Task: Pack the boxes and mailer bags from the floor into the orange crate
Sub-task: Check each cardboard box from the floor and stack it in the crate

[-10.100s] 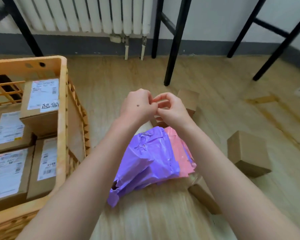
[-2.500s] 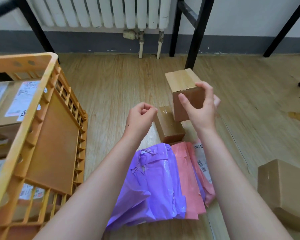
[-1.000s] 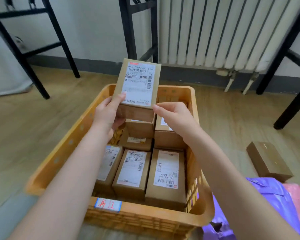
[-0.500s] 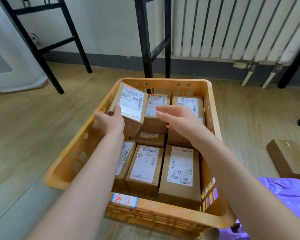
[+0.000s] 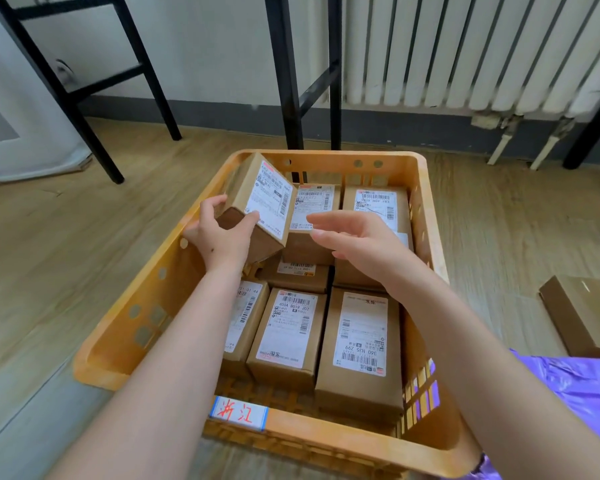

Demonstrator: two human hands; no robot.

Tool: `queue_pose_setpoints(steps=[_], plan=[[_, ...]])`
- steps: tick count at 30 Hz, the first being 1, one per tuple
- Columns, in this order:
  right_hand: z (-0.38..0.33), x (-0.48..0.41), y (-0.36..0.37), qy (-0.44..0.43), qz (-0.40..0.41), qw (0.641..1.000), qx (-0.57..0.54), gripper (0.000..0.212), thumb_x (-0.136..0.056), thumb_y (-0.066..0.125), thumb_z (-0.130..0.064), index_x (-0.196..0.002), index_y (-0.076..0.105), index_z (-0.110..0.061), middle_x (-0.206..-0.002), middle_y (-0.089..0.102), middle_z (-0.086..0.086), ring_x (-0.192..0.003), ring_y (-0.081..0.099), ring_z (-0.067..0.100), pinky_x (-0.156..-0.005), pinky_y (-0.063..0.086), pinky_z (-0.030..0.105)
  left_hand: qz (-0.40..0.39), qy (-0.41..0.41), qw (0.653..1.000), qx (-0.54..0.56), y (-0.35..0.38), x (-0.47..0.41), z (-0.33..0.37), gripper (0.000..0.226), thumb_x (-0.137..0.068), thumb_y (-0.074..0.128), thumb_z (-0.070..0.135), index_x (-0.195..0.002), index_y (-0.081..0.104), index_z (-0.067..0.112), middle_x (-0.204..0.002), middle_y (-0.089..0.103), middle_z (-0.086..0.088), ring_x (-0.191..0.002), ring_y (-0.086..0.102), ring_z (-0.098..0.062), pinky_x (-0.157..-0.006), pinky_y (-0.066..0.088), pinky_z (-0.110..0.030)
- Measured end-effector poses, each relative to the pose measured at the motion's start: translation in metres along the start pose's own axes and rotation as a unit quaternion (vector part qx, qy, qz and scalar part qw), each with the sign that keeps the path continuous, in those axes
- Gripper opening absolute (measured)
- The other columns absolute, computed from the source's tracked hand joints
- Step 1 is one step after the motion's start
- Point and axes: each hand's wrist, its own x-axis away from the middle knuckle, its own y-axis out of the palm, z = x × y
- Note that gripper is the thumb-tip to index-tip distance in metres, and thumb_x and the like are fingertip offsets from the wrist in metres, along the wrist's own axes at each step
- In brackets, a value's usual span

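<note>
Pale wood-plank floor [image 5: 66, 254] below a ribbed white radiator [image 5: 465, 46]. Centre frame: a perforated orange crate [image 5: 136, 306] lined with labelled cardboard boxes [image 5: 288, 330]. The left hand [image 5: 222, 237] grips a tilted box [image 5: 260, 206] by the crate's upper-left wall. The right hand [image 5: 357, 237] hovers flat-fingered and empty. A crinkled purple mailer bag [image 5: 586, 386] lies lower right.

Plain parcel-packing room — wood floor [image 5: 66, 244], white radiator [image 5: 465, 50], black metal legs [image 5: 286, 81], orange crate [image 5: 146, 299] of labelled boxes [image 5: 359, 334]

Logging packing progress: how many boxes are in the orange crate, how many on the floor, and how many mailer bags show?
Boxes showing in orange crate: 7, one gripped by the left hand
Box on floor: 1
Purple mailer bag: 1
Total: 9
</note>
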Motion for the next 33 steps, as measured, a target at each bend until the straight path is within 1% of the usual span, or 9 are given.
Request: queue_pose_setpoints(steps=[3, 5, 10, 14, 17, 22, 25, 29, 33], plan=[[0.000, 0.000, -0.001, -0.003, -0.004, 1.000, -0.001, 0.035, -0.090, 0.061, -0.032, -0.125, 0.061, -0.028, -0.122, 0.062, -0.010, -0.100, 0.056, -0.006, -0.095, 0.049, 0.028, 0.023, 0.112, 0.989, -0.095, -0.003, -0.001, -0.001, 0.054, -0.072, 0.079, 0.028, -0.120, 0.054, 0.026, -0.128, 0.031, -0.009, -0.110, 0.038, -0.018, -0.087, 0.035, -0.017], [0.001, 0.000, -0.001, -0.004, -0.003, 1.000, 0.003, 0.034, -0.090, 0.061, -0.033, -0.124, 0.062, -0.029, -0.123, 0.062, -0.010, -0.100, 0.056, -0.006, -0.096, 0.049, 0.029, 0.041, 0.174, 0.970, -0.162, -0.002, -0.003, -0.003, 0.057, -0.071, 0.079, 0.027, -0.122, 0.054, 0.023, -0.133, 0.030, -0.014, -0.117, 0.038, -0.027, -0.090, 0.033, -0.019], [0.001, 0.002, -0.002, -0.004, -0.012, 1.000, 0.004, 0.034, -0.090, 0.061, -0.031, -0.124, 0.062, -0.028, -0.124, 0.062, -0.009, -0.102, 0.058, -0.004, -0.081, 0.047, 0.014, 0.020, 0.206, 0.941, -0.267, 0.009, -0.007, -0.013, 0.061, -0.075, 0.078, 0.026, -0.126, 0.047, 0.015, -0.137, 0.027, -0.019, -0.125, 0.033, -0.035, -0.100, 0.036, -0.032], [0.002, 0.004, -0.002, 0.000, -0.014, 1.000, 0.008, 0.035, -0.090, 0.061, -0.030, -0.124, 0.062, -0.028, -0.124, 0.063, -0.009, -0.111, 0.058, 0.004, -0.082, 0.046, 0.015, -0.003, 0.173, 0.945, -0.277, 0.026, -0.010, -0.025, 0.061, -0.076, 0.079, 0.026, -0.124, 0.045, 0.012, -0.137, 0.026, -0.019, -0.124, 0.034, -0.036, -0.101, 0.036, -0.034], [0.004, 0.006, -0.002, 0.002, -0.021, 1.000, 0.022, 0.035, -0.090, 0.060, -0.032, -0.125, 0.061, -0.030, -0.127, 0.061, -0.012, -0.118, 0.055, 0.008, -0.094, 0.046, 0.026, -0.006, 0.135, 0.955, -0.265, 0.037, -0.014, -0.035, 0.059, -0.077, 0.078, 0.022, -0.124, 0.044, 0.012, -0.139, 0.025, -0.018, -0.124, 0.036, -0.036, -0.100, 0.037, -0.034], [0.005, 0.008, -0.002, -0.003, -0.029, 0.998, 0.057, 0.035, -0.089, 0.060, -0.033, -0.125, 0.061, -0.033, -0.130, 0.058, -0.015, -0.124, 0.048, 0.006, -0.093, 0.036, 0.022, -0.017, 0.119, 0.958, -0.259, 0.057, -0.021, -0.049, 0.056, -0.084, 0.070, 0.015, -0.133, 0.044, 0.015, -0.152, 0.016, -0.017, -0.137, 0.027, -0.038, -0.112, 0.034, -0.043], [0.006, 0.008, -0.003, -0.013, -0.026, 0.996, 0.089, 0.036, -0.089, 0.060, -0.034, -0.126, 0.060, -0.032, -0.132, 0.056, -0.016, -0.125, 0.044, 0.001, -0.095, 0.032, 0.020, -0.044, 0.103, 0.967, -0.227, 0.064, -0.024, -0.054, 0.066, -0.088, 0.063, 0.004, -0.145, 0.036, 0.022, -0.158, 0.000, -0.011, -0.145, 0.016, -0.037, -0.115, 0.029, -0.046], [0.006, 0.007, -0.006, -0.019, -0.028, 0.994, 0.102, 0.037, -0.090, 0.059, -0.034, -0.126, 0.059, -0.032, -0.133, 0.054, -0.018, -0.125, 0.042, -0.001, -0.093, 0.030, 0.018, -0.074, 0.069, 0.972, -0.210, 0.064, -0.023, -0.052, 0.087, -0.082, 0.065, -0.004, -0.150, 0.023, 0.029, -0.156, -0.016, -0.010, -0.144, 0.017, -0.034, -0.114, 0.032, -0.037], [0.008, 0.003, -0.006, -0.014, -0.024, 0.994, 0.109, 0.037, -0.091, 0.058, -0.034, -0.127, 0.059, -0.032, -0.134, 0.054, -0.016, -0.125, 0.044, 0.001, -0.090, 0.029, 0.018, -0.109, 0.044, 0.968, -0.221, 0.065, -0.020, -0.044, 0.099, -0.078, 0.066, -0.006, -0.150, 0.015, 0.038, -0.156, -0.022, -0.006, -0.147, -0.001, -0.037, -0.117, 0.025, -0.045]])
